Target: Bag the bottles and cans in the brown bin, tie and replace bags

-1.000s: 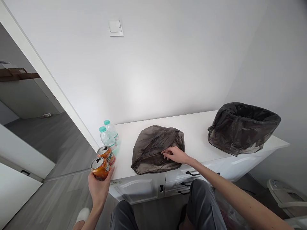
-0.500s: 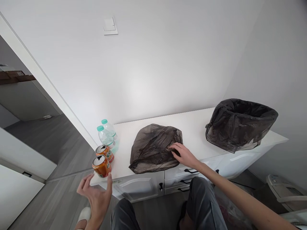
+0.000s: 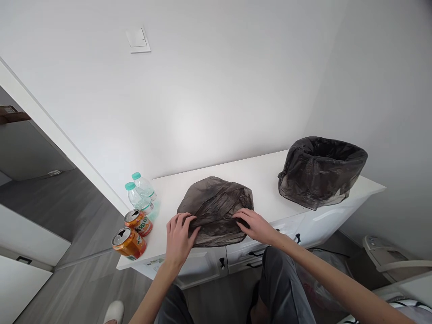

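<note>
A thin black plastic bag [image 3: 216, 202] lies spread on the white cabinet top [image 3: 266, 175]. My left hand [image 3: 180, 236] is at the bag's left front edge, its fingers curled onto the plastic. At the right side of the same bag, my right hand [image 3: 254, 225] pinches the film between thumb and fingers. Two orange cans, the front one [image 3: 128, 243] tilted over the cabinet's left edge and the rear one [image 3: 138, 222], have opened tops. Behind them stand two clear bottles [image 3: 139, 198] [image 3: 144, 185] with green caps.
A black bag lining a bin [image 3: 320, 173] stands at the right end of the cabinet. Drawers and doors with black handles face my knees. A white slipper [image 3: 114, 311] is on the floor at lower left. A light switch [image 3: 138, 40] is on the wall.
My left hand has moved right from beside the front can to the bag's left edge. The front can now leans outward. My right hand remains on the bag, and the view has shifted slightly.
</note>
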`<control>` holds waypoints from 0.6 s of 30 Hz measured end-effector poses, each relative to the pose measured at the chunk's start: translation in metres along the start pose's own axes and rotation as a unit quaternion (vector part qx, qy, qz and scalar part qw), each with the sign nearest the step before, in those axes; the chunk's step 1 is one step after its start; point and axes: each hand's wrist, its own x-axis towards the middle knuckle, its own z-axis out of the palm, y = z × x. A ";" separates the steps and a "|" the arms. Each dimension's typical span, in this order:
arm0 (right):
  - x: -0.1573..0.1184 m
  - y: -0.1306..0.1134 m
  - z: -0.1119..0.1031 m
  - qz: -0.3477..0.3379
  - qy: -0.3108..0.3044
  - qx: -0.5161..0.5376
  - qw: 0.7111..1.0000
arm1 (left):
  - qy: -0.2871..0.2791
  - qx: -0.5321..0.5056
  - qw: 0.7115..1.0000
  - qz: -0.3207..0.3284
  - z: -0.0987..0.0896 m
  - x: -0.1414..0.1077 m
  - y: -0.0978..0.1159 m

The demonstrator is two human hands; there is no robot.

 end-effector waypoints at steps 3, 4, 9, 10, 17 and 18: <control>-0.002 0.004 -0.002 0.031 0.093 -0.017 0.995 | -0.004 -0.046 0.999 -0.017 -0.001 -0.002 -0.013; -0.002 0.008 -0.002 0.055 0.142 -0.030 0.988 | 0.001 -0.074 0.997 -0.027 -0.004 -0.005 -0.016; 0.005 0.037 -0.004 0.181 0.282 -0.043 0.941 | 0.009 -0.205 0.976 -0.065 -0.027 -0.035 -0.021; 0.006 0.041 -0.005 0.192 0.271 -0.026 0.943 | 0.002 -0.215 0.974 -0.066 -0.031 -0.042 -0.023; 0.004 0.010 -0.025 0.146 0.157 0.049 0.976 | -0.083 -0.144 0.985 0.050 -0.059 -0.077 -0.030; 0.001 0.004 -0.031 0.137 0.152 0.044 0.978 | -0.107 -0.136 0.982 0.074 -0.064 -0.078 -0.028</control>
